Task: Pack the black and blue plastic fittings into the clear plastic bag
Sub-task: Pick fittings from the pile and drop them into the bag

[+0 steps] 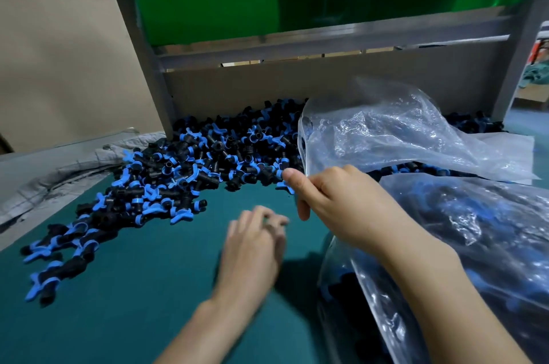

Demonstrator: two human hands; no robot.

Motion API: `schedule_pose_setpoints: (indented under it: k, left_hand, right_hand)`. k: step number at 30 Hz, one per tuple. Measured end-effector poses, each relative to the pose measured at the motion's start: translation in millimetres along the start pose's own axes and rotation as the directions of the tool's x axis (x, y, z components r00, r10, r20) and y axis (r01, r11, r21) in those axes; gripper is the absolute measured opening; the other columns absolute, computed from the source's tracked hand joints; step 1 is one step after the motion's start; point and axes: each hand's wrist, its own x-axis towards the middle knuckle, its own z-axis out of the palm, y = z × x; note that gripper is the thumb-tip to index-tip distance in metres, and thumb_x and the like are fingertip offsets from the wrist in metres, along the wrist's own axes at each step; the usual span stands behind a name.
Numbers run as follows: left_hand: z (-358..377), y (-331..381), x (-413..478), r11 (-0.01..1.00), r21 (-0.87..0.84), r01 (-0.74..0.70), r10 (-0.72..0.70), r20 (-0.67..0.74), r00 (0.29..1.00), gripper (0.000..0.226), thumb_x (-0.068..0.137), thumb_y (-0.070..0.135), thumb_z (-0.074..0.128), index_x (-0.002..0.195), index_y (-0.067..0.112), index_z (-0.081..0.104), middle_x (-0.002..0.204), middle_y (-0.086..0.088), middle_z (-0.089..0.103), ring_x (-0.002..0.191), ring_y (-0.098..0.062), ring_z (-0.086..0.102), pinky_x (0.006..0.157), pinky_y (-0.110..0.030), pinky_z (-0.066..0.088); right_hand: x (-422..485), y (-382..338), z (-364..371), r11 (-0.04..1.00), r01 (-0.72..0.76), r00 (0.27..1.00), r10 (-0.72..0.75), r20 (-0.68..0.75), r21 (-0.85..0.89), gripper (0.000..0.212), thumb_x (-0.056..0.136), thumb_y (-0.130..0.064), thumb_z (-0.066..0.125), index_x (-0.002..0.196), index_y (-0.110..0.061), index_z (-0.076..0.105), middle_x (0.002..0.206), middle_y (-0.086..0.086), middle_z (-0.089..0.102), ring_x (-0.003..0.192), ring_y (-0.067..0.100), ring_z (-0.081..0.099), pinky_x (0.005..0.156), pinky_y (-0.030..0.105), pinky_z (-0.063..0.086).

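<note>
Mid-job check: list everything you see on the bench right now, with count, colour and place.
fittings: one large loose pile, black and blue, across the back and left of the mat
clear plastic bag: one, transparent, held up right of centre over the pile
filled bag: one, clear, black and blue parts inside, lower right
mat: one, dark green, under the pile
cloth: one, grey, crumpled, left edge
cardboard panels: two, brown, left and back
frame: one, grey metal, above the back panel
green panel: one, bright green, behind the frame
left hand: one, blurred, over the mat; contents unclear
right hand: one, pinching the clear plastic bag's rim
</note>
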Motion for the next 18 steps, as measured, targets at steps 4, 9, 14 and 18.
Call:
schedule_pose_setpoints:
  k: [4,9,14,18]
  left_hand:
    - [-6,-72,2,0.85,0.307,0.429,-0.465,0.053,0.884,0.044,0.093,0.033,0.058,0.133,0.014,0.055,0.135,-0.014,0.049,0.122,-0.033,0.047,0.098,-0.046,0.038]
    - [-3,-112,23,0.768,0.367,0.525,-0.591,0.092,0.801,0.051,0.1,0.045,0.043,0.146,0.024,0.039,0.153,-0.015,0.03,0.137,-0.033,0.029,0.107,-0.047,0.03]
    - [1,-109,23,0.774,0.289,0.564,-0.601,0.05,0.798,0.032,0.103,0.034,0.044,0.129,0.02,0.055,0.135,-0.012,0.049,0.125,-0.031,0.039,0.096,-0.046,0.039]
    - [-10,-89,10,0.892,0.176,0.417,-0.395,-0.15,0.906,0.027,0.099,0.029,0.053,0.119,0.016,0.065,0.118,-0.013,0.054,0.105,-0.032,0.05,0.084,-0.046,0.045]
  right_hand:
    - [2,15,1,0.997,-0.061,0.998,0.062,0.027,-0.041,0.063,0.096,-0.066,0.027,0.066,-0.029,0.069,0.058,-0.005,0.058,0.071,0.017,0.058,0.078,0.036,0.051]
    - [4,24,8,0.993,-0.073,0.991,0.082,0.107,-0.091,0.051,0.098,-0.064,0.029,0.082,-0.032,0.066,0.059,-0.007,0.067,0.073,0.009,0.063,0.08,0.035,0.053]
    - [4,30,11,0.993,-0.084,0.985,0.094,0.146,-0.079,0.044,0.099,-0.061,0.034,0.091,-0.031,0.066,0.063,-0.015,0.07,0.068,0.002,0.062,0.078,0.033,0.054]
    - [4,32,14,0.995,-0.086,0.964,0.095,0.25,-0.047,0.037,0.1,-0.056,0.039,0.091,-0.027,0.061,0.072,-0.009,0.072,0.061,0.001,0.059,0.074,0.031,0.053]
